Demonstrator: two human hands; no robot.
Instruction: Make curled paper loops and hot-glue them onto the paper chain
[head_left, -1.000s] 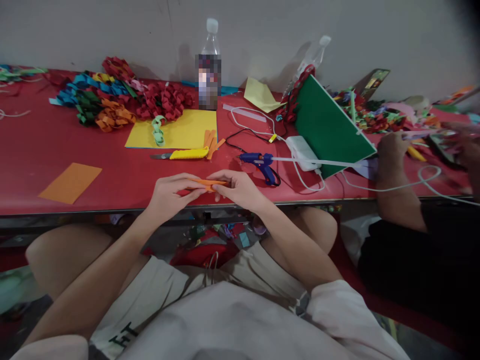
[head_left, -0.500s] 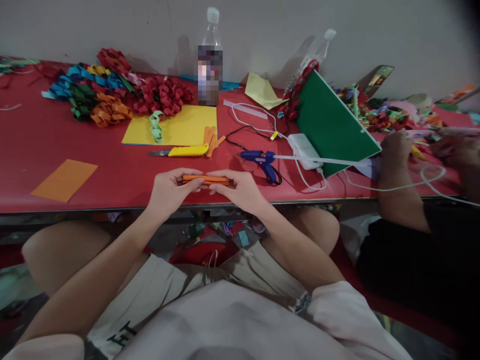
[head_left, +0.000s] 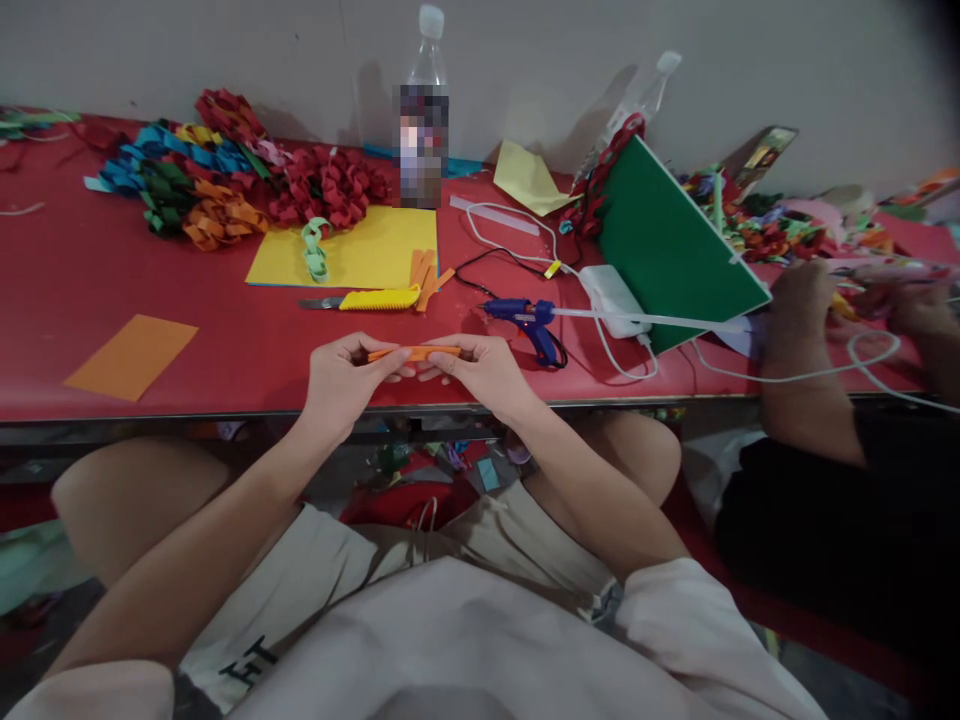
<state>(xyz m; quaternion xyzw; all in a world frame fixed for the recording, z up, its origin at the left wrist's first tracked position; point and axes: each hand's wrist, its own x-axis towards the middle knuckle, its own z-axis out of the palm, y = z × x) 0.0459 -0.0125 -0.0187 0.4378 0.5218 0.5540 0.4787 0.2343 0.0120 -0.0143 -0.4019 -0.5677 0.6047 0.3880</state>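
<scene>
A narrow folded piece of orange paper [head_left: 422, 353] is stretched between my two hands just over the table's front edge. My left hand [head_left: 346, 372] pinches its left part, thumb on the near side. At the other end my right hand [head_left: 481, 372] grips it the same way, thumb pressed on the paper. Beyond my hands lies a yellow utility knife [head_left: 379, 299] with its blade out to the left. Several orange paper strips [head_left: 425, 277] sit by the knife's handle. A blue glue gun [head_left: 525, 318] with a long glue stick rests to the right of my right hand.
An orange sheet [head_left: 133, 357] lies at left, yellow sheets [head_left: 360, 245] behind the knife. Coloured paper chains [head_left: 330, 190] and a bottle [head_left: 424, 120] stand along the wall. A green board [head_left: 667, 240] leans beside a white power bank [head_left: 611, 300] and cables. Another person's arm [head_left: 802, 350] is at right.
My thumbs have moved in over the orange paper, so more of its near face is covered and it looks tilted or pressed flatter. Both hands stay in about the same place.
</scene>
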